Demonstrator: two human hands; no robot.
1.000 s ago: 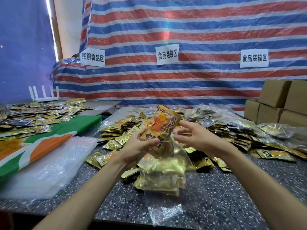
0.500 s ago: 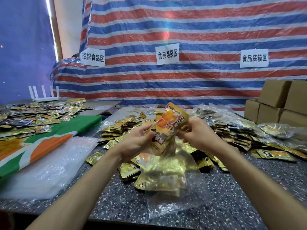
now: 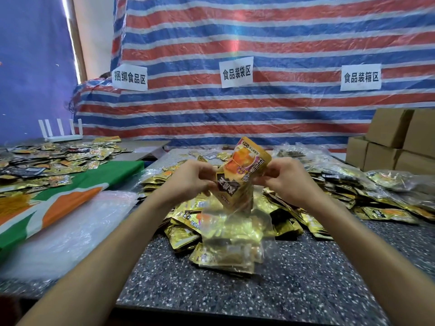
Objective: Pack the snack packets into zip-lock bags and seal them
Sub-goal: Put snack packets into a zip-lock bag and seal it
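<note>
Snack packets (image 3: pixel 244 170) of glossy gold-and-orange foil stand half inside a clear plastic zip-lock bag (image 3: pixel 231 243) held above the speckled grey stone table (image 3: pixel 259 295), left hand (image 3: pixel 190 182) and right hand (image 3: pixel 288 182) each pinching its mouth beside them, likely to hold it spread so they slide down.

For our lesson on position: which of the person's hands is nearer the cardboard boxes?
Right. The right hand holds the raised packets, with the cardboard boxes beyond it to the right; the left hand is across the packets, farther away.
</note>
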